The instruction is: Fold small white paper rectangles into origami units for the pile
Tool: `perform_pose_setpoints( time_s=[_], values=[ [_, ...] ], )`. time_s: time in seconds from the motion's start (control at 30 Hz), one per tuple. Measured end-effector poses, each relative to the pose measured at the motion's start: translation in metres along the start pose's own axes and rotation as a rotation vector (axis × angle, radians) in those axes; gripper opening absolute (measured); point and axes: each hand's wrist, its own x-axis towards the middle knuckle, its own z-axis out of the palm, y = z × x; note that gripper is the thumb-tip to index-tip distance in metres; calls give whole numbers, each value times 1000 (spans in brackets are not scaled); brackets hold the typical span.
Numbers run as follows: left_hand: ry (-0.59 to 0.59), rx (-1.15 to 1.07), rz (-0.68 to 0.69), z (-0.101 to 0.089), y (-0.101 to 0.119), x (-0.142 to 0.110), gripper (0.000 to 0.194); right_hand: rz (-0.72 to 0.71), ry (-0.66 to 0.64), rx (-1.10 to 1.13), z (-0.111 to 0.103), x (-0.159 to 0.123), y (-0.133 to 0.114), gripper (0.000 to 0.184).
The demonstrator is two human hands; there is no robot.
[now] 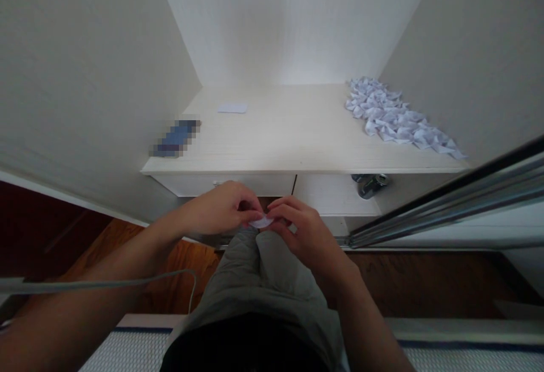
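Note:
Between my two hands, just above my knees, is a small folded piece of white paper (260, 223). My left hand (227, 207) pinches its left end between thumb and fingers. The right end is pinched by my right hand (300, 224). Fingertips cover part of the paper, so its exact shape is hard to make out. Beyond my hands, on the white shelf (280, 139), a pile of folded white paper pieces (397, 117) stretches along the right side. A flat white slip of paper (232, 108) lies at the back left of the shelf.
A blurred-out blue object (175, 138) lies at the shelf's left edge. Dark cans (372, 185) lie in the compartment below on the right. A metal sliding-door track (450, 196) runs along the right. A pale cable (127, 282) crosses near my left forearm.

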Motion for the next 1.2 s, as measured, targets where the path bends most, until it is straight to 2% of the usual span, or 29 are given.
perform_pose_setpoints(
  time_s=[0.07,0.17,0.27,0.37,0.57,0.7,0.83,1.03,1.2],
  values=[
    [-72,-69,-11,-4,1,-4,21,-32,-78,-35,-5,0,-4,20],
    [-99,-127,-27,-8,5,-11,23,-53,-129,-47,-10,1,-6,20],
    [-33,-103,18,-11,9,-21,16,-60,-103,-22,-11,-1,-4,19],
    [49,40,128,-13,14,-31,11,-72,-85,20,-13,-3,-5,16],
    [78,90,236,-11,20,-42,14,-91,-92,95,-18,-3,-21,14],
    [111,100,265,-8,21,-46,14,-114,-67,57,-20,-4,-26,12],
    [180,141,323,-2,21,-48,9,-192,11,11,-19,-6,-27,11],
    [309,227,569,12,12,-55,7,-361,108,-95,-17,-15,-36,9],
    [363,285,633,14,14,-64,11,-421,85,-209,-25,-17,-48,14]
  ],
)
